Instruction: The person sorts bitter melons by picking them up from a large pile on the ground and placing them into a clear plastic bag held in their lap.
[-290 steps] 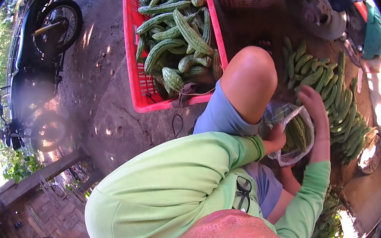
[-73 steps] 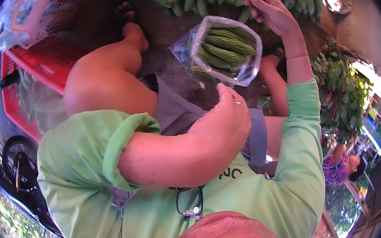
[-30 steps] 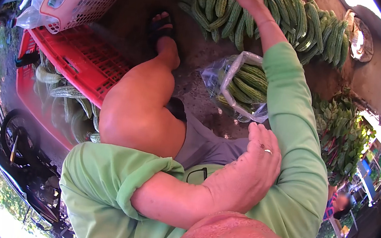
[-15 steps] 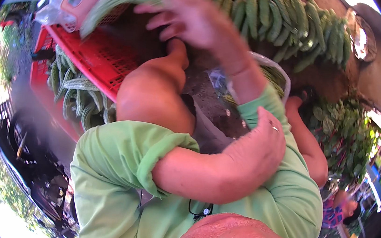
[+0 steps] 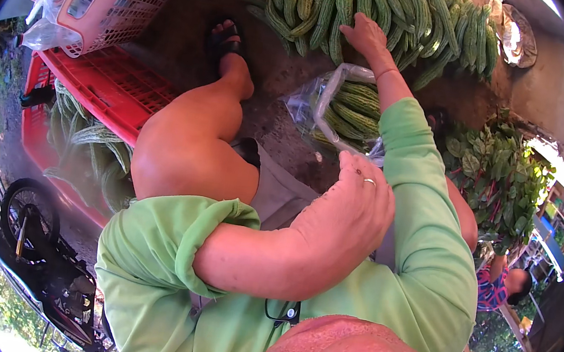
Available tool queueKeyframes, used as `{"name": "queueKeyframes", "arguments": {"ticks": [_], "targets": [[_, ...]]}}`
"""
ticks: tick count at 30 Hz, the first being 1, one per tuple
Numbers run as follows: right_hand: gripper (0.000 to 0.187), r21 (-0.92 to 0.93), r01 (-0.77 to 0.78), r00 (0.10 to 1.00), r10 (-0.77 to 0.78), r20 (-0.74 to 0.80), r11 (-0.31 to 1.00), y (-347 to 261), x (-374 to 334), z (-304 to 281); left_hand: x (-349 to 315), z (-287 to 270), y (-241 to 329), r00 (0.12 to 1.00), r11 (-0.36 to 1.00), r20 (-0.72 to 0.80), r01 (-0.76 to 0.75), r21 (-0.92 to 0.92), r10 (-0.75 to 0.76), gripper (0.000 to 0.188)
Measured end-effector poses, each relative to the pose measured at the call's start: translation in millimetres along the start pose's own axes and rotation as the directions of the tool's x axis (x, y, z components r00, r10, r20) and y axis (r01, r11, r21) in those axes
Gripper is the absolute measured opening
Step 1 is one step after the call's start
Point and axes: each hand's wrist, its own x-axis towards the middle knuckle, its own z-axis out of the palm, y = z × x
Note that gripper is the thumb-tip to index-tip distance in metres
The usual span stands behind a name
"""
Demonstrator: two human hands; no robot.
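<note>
My right hand (image 5: pixel 368 38) reaches to the far pile of ridged green bitter gourds (image 5: pixel 388 7). Its thumb and forefinger are apart, and the fingers touch the gourds without lifting one. Below that arm stands a clear plastic bag (image 5: pixel 339 85) with more bitter gourds (image 5: pixel 355 111) inside. My left hand (image 5: pixel 354 212), with a ring on one finger, is bent in front of my body, beside my right sleeve. Its fingers curl away from view, so the fingertips are hidden.
At left, a pink basket (image 5: pixel 111 0) with clear plastic stands by a red crate lid (image 5: pixel 101 86). Pale gourds (image 5: pixel 95 141) fill a red crate (image 5: pixel 39 138) beneath. Leafy greens (image 5: pixel 494 172) lie at right. Farther off are a motorcycle (image 5: pixel 37 245) and a person (image 5: pixel 495 287).
My right hand has swung from the upper left, beside a long pale gourd, to the far pile. That gourd is gone from there. My left hand has shifted slightly left.
</note>
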Motion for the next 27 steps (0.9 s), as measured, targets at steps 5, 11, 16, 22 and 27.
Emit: {"name": "queueKeyframes", "arguments": {"ticks": [5,11,16,22,27], "targets": [[0.057,-0.126,-0.026,0.993,0.04,0.115,0.992,-9.9,11.9,14.2,0.1,1.2,4.0,1.0,1.0,0.018,0.006,-0.009,-0.005,0.049],[0.039,0.054,-0.118,0.991,0.114,0.068,0.992,41.8,13.8,0.8,18.1,21.9,27.6,0.998,0.999,0.038,-0.047,-0.017,0.047,0.048],[0.027,0.613,-0.265,0.928,0.025,0.371,0.744,5.8,-30.4,-90.9,3.3,29.1,53.9,0.956,0.978,0.205,-0.205,-0.05,0.211,0.048],[0.042,0.384,0.025,0.843,-0.225,0.488,0.923,79.3,-95.8,-119.8,6.0,42.4,55.4,0.981,0.99,0.142,-0.137,0.015,0.134,0.042],[0.051,0.171,0.222,0.86,-0.275,0.429,0.96,145.4,-153.7,-77.2,19.7,28.4,53.4,0.947,0.978,0.245,-0.209,-0.013,0.206,0.05]]}}
